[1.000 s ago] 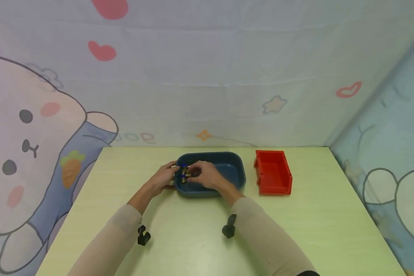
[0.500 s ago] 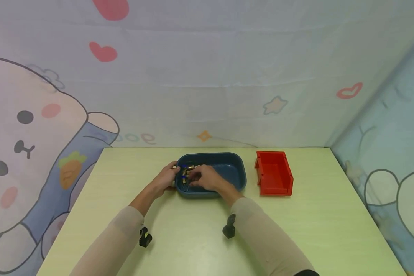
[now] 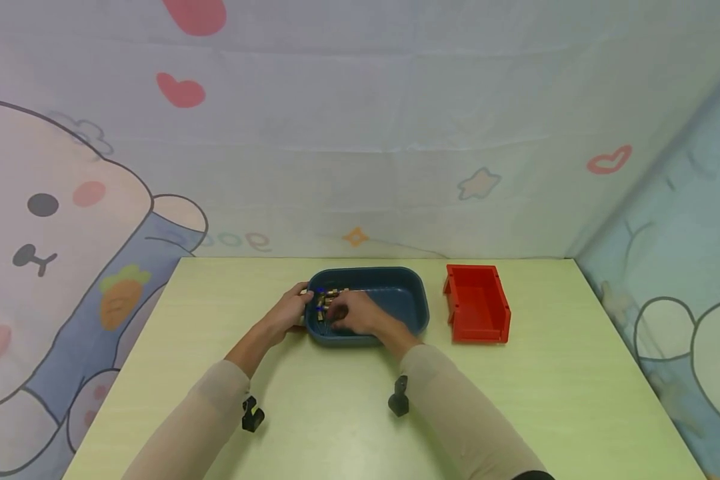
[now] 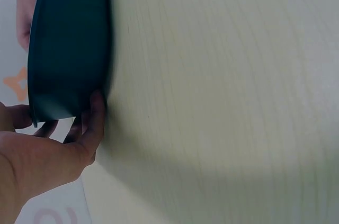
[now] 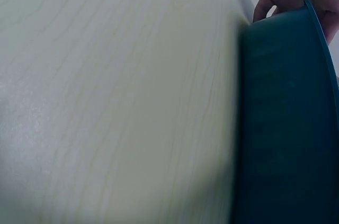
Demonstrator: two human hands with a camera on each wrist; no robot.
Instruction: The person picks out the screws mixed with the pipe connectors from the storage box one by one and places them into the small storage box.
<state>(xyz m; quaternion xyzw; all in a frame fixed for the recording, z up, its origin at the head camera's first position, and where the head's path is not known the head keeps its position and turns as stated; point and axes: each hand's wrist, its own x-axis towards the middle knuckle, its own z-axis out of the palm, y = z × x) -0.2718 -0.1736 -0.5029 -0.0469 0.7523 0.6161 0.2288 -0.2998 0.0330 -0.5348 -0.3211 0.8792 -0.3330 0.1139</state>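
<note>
A dark blue plastic basin (image 3: 405,301) stands on the table in the head view. My left hand (image 3: 287,312) grips its left end, thumb at the rim and fingers against the outer wall, as the left wrist view shows on the hand (image 4: 53,155). Several small brass fittings (image 3: 321,309) with blue parts lie inside at the left end. Over them, my right hand (image 3: 363,313) reaches down into the basin with bent fingers. Its fingertips are too small and partly hidden to tell whether they pinch a fitting. The right wrist view shows mainly the basin's outer wall (image 5: 286,107).
A red open-front bin (image 3: 477,303) stands to the right of the basin. The pale wood-grain table (image 3: 336,413) extends in front and to both sides. A printed cloth (image 3: 360,133) hangs behind the table's back edge.
My right hand has shifted slightly right and down within the basin, uncovering more brass fittings at the back left. My left hand has kept its hold on the basin's end.
</note>
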